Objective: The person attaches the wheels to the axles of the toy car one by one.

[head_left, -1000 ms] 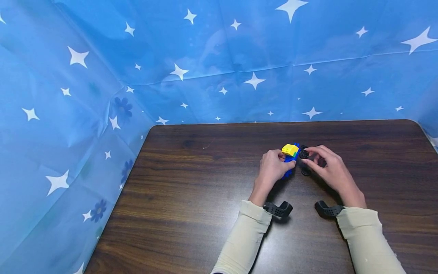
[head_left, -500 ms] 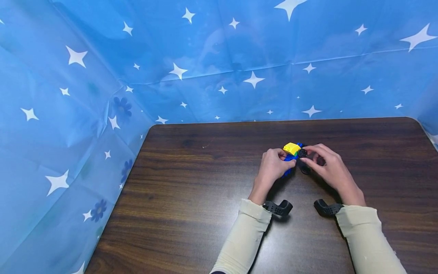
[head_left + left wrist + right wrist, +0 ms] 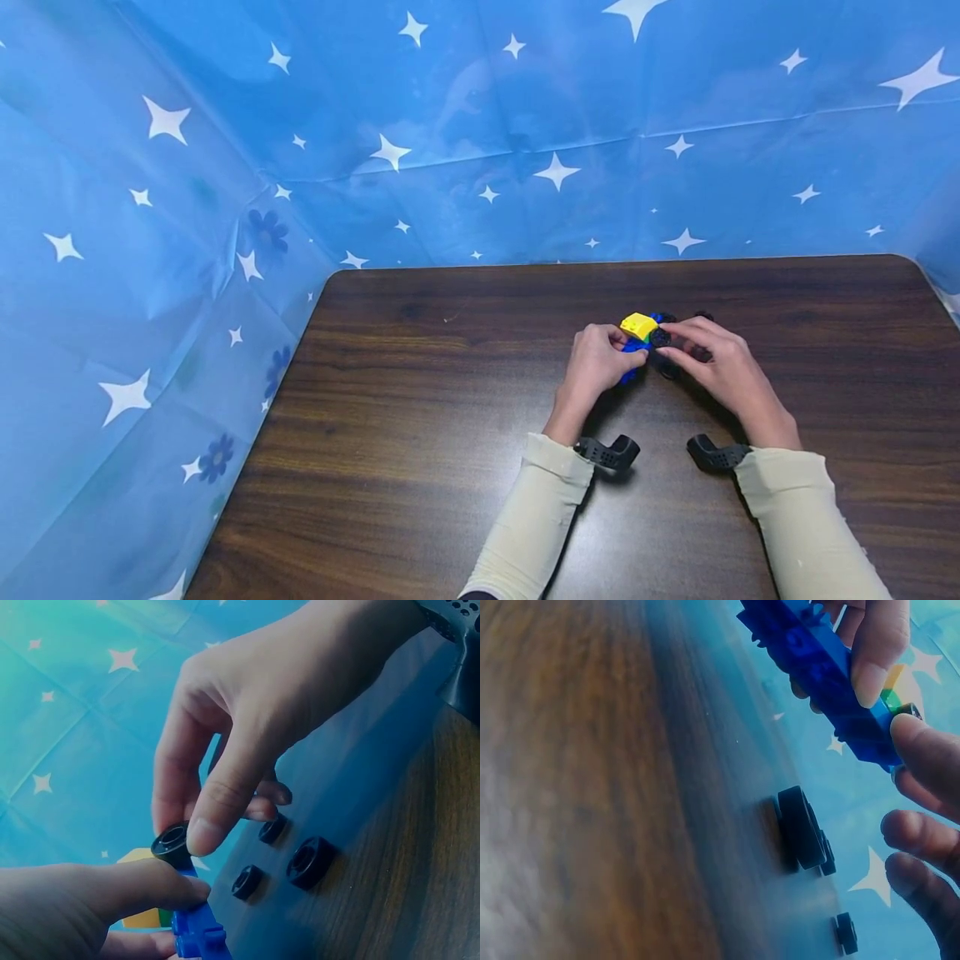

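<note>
My left hand grips a toy brick car with a blue chassis, its thumb laid along one side. On top of the chassis sit a yellow brick and a green piece. Between thumb and index finger, my right hand pinches a black toy wheel. That wheel is right at the chassis's side, next to the yellow brick. The right hand's other fingers curl loosely in the right wrist view. Axle stubs show along the chassis underside, which faces the right wrist camera.
Loose black wheels lie on the brown wooden table by the right hand: a large wheel, a small wheel and another small wheel. A blue star-printed cloth hangs behind and at the left of the table.
The right hand has brought the pinched wheel slightly left, up against the car. The left hand has turned the car a little and keeps its grip.
</note>
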### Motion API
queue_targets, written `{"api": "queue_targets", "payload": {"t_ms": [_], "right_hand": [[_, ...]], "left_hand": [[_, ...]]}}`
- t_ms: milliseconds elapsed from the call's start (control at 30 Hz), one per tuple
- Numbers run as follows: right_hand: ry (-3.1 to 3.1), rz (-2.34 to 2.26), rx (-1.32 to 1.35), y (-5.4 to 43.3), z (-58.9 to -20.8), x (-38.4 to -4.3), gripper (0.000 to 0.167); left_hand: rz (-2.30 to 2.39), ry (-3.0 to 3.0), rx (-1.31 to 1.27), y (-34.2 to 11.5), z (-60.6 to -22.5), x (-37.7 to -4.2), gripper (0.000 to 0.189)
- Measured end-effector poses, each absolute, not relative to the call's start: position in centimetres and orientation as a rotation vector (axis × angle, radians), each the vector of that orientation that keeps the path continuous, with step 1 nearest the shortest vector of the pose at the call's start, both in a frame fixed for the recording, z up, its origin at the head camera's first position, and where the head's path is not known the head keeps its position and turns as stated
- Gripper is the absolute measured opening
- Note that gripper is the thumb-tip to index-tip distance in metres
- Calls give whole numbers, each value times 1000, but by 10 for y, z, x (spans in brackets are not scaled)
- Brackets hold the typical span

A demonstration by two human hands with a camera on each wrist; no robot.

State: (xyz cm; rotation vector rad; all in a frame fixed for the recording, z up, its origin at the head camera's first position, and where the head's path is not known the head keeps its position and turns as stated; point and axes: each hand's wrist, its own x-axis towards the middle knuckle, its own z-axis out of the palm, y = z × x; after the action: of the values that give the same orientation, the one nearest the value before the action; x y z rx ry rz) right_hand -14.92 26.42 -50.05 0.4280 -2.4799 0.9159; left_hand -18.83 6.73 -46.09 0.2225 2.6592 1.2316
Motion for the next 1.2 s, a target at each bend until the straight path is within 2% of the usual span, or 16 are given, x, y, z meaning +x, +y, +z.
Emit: {"api": "queue_targets", "payload": {"t_ms": [700,1200], "right_hand": [[-2408,937,494,259,-502,-150,37],[-2281,1015,423,251,-510,-151,39]], "left_hand": [[1253,2540,229,52,-459,-193,29],[1333,2491,204,52,-457,-197,29]]}}
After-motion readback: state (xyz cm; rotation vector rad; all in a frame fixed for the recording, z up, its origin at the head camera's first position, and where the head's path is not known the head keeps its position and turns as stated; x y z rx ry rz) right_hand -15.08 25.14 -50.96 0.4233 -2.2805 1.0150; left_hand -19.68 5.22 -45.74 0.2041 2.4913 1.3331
